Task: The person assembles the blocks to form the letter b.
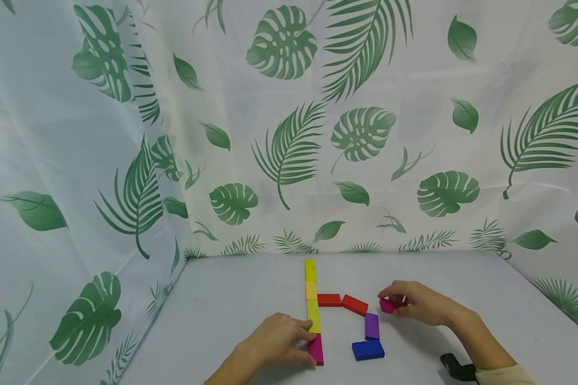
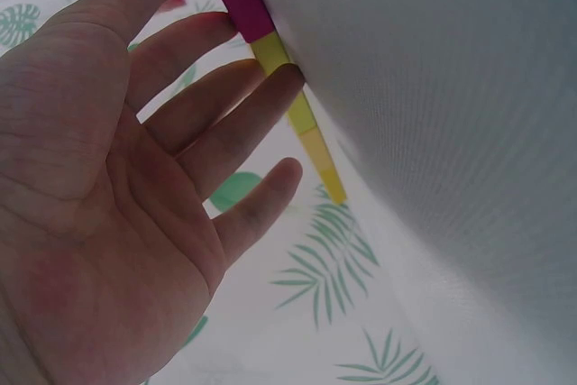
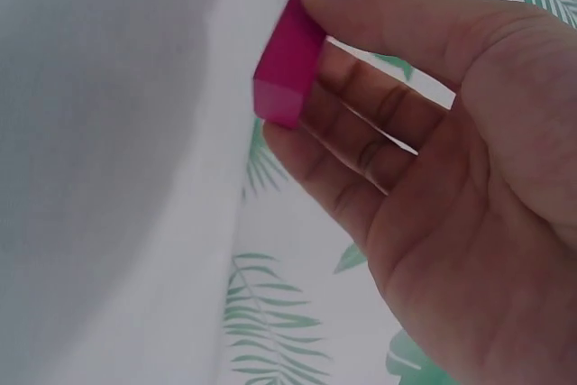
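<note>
My right hand (image 1: 421, 303) pinches a magenta block (image 3: 293, 51) between thumb and fingers, to the right of the red and purple blocks. The left hand (image 1: 276, 339) rests against the near part of a straight row of blocks, its fingers loosely extended in the left wrist view. Its fingertips touch around where a yellow block (image 1: 313, 313) meets a magenta block (image 1: 316, 350), and the thumb lies by the magenta block's near end. Two more yellow blocks (image 1: 310, 270) continue that row away from me.
From the yellow row, two red blocks (image 1: 329, 300) lead right to a purple block (image 1: 372, 326), with a blue block (image 1: 368, 350) at its near end. A black object (image 1: 455, 368) shows beside the right forearm. Leaf-patterned sheets (image 1: 366, 214) hang behind the white tabletop (image 1: 231, 289) and at its sides.
</note>
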`<action>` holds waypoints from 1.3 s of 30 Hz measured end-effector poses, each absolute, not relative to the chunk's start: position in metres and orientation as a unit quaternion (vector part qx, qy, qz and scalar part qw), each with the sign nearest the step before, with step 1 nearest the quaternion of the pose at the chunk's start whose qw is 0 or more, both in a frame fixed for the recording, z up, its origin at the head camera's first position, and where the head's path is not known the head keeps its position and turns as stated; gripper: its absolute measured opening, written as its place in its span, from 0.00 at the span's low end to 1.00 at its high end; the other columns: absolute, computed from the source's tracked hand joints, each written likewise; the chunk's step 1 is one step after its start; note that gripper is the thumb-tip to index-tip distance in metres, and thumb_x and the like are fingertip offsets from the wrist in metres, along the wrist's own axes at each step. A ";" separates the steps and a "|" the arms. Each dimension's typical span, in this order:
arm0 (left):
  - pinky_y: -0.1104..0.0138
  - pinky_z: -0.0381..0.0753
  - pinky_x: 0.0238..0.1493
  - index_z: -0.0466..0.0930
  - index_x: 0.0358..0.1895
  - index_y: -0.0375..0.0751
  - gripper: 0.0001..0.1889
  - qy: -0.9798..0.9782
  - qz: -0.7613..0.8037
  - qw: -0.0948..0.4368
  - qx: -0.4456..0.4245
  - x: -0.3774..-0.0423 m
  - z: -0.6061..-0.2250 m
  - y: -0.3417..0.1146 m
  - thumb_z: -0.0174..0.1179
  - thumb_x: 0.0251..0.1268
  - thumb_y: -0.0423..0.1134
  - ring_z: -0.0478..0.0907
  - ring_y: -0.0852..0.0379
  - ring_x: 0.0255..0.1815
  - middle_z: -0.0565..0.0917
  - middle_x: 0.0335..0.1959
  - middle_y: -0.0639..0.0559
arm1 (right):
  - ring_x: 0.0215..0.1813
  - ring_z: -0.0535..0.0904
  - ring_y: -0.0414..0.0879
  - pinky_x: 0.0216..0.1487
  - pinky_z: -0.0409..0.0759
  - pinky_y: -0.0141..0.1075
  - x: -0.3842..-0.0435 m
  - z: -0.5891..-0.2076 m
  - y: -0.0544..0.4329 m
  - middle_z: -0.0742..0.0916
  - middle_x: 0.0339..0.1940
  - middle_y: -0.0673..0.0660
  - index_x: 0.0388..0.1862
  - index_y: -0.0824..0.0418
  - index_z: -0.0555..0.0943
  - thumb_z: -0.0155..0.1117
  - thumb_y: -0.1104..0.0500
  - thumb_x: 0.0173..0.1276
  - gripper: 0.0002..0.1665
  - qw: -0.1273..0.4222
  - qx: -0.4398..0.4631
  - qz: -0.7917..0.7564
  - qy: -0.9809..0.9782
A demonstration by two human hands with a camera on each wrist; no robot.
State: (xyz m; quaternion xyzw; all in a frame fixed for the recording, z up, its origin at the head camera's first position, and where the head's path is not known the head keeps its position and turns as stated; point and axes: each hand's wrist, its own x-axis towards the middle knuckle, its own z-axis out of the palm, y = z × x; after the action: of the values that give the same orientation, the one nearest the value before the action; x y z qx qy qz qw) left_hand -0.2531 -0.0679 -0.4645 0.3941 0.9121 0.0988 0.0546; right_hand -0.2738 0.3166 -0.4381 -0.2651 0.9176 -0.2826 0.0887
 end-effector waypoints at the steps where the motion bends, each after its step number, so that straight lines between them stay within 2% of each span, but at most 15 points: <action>1: 0.64 0.82 0.60 0.86 0.61 0.66 0.28 0.912 0.099 0.054 0.395 -0.253 -0.464 -0.068 0.73 0.57 0.65 0.83 0.67 0.60 0.85 0.63 0.64 | 0.48 0.80 0.46 0.44 0.82 0.28 -0.273 -0.437 0.315 0.85 0.46 0.49 0.62 0.58 0.84 0.73 0.61 0.68 0.23 0.086 -0.266 -0.283 0.918; 21: 0.64 0.82 0.59 0.86 0.60 0.67 0.28 0.913 0.096 0.051 0.392 -0.253 -0.465 -0.067 0.74 0.56 0.65 0.83 0.67 0.60 0.85 0.62 0.64 | 0.50 0.83 0.43 0.47 0.85 0.30 -0.273 -0.435 0.284 0.85 0.46 0.46 0.63 0.57 0.84 0.72 0.58 0.70 0.23 0.069 -0.276 -0.280 0.917; 29: 0.63 0.82 0.60 0.86 0.60 0.67 0.28 0.915 0.098 0.059 0.387 -0.253 -0.465 -0.066 0.73 0.56 0.66 0.83 0.67 0.61 0.85 0.62 0.65 | 0.46 0.80 0.36 0.46 0.83 0.28 -0.271 -0.437 0.266 0.84 0.44 0.41 0.64 0.53 0.84 0.74 0.53 0.70 0.24 0.049 -0.279 -0.262 0.922; 39: 0.63 0.82 0.61 0.86 0.60 0.67 0.28 0.914 0.096 0.055 0.390 -0.254 -0.466 -0.066 0.74 0.55 0.66 0.83 0.67 0.61 0.85 0.62 0.64 | 0.43 0.80 0.35 0.44 0.84 0.29 -0.269 -0.435 0.255 0.84 0.42 0.41 0.62 0.52 0.86 0.75 0.54 0.68 0.23 0.040 -0.294 -0.265 0.918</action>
State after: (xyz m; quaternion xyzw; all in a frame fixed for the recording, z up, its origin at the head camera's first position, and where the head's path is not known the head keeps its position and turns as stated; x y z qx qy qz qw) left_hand -0.2539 -0.0658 -0.4658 0.3898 0.9143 0.0958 0.0548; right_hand -0.2686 0.2546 -0.4353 -0.2937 0.9176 -0.2649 0.0403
